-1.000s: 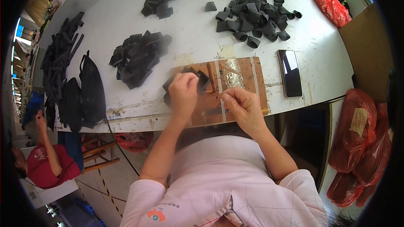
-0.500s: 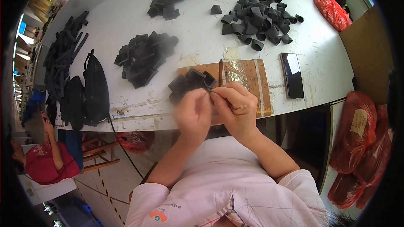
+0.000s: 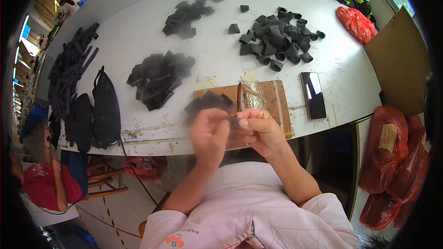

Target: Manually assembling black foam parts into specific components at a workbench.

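Note:
Over the near edge of the table, both hands meet around a small black piece of material (image 3: 234, 123). My right hand (image 3: 264, 131) pinches it between thumb and fingertips. My left hand (image 3: 210, 133), a little blurred, is closed with its fingertips at the piece's left side. The fingers hide much of the piece. Just beyond the hands, a few flat black pieces (image 3: 210, 101) lie at the left end of a brown board (image 3: 272, 97) with clear tape on it. A thin dark pointed tool (image 3: 239, 93) stands out from the board beside them.
Black folded loops (image 3: 277, 37) are heaped at the far right, flat black pieces (image 3: 161, 76) at the left. Black strips (image 3: 69, 69) and black bags (image 3: 105, 106) lie farther left. A phone (image 3: 314, 94) lies right of the board. Red plastic bags (image 3: 383, 147) stand below right.
The view has shifted, so the table's things sit lower in the picture. My right hand has turned its fingers, and more of the black piece shows between the hands.

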The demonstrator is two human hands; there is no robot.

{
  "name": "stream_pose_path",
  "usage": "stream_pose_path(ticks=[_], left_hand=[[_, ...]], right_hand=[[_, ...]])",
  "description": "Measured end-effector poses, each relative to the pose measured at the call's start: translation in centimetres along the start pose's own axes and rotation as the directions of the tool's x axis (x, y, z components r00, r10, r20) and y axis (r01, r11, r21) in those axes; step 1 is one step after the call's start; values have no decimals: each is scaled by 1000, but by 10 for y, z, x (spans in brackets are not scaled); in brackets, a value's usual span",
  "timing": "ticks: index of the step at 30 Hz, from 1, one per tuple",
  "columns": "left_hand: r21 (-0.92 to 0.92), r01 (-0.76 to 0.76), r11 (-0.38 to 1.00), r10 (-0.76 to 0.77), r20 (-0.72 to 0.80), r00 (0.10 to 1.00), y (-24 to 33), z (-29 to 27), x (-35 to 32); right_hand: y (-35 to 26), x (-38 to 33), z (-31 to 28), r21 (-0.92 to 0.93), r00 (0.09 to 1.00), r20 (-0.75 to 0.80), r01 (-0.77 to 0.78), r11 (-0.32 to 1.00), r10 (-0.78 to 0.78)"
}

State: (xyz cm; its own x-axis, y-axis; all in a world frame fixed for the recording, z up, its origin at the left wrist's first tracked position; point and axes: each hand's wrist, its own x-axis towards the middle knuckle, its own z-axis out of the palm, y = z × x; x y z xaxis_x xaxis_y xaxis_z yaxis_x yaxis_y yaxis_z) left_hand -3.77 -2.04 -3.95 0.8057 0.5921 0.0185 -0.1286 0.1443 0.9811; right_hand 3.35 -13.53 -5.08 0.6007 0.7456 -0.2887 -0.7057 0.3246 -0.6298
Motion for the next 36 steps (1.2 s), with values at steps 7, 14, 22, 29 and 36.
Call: stream_pose_path(ticks=[7,14,22,29,36], left_hand=[[-689,597,411,-255,543,800,15,-15,18],[-661,631,407,-321,543,776,38,-8,52],[-62,-243,968,248,100,964,27,10,41],[54,-490,870,451,310,837,37,11,47],[-518,-124,846,191,77,979,36,10,38]], right_hand=[[-27,-10,22,-184,997,73,17,983,-4],[-72,27,39,-422,974,216,160,892,-73],[-53,27,24,-807,876,167,385,448,-452],[-46,6,37,-822,596,430,569,-22,-678],[-44,12,45,-830,542,406,556,-48,-736]])
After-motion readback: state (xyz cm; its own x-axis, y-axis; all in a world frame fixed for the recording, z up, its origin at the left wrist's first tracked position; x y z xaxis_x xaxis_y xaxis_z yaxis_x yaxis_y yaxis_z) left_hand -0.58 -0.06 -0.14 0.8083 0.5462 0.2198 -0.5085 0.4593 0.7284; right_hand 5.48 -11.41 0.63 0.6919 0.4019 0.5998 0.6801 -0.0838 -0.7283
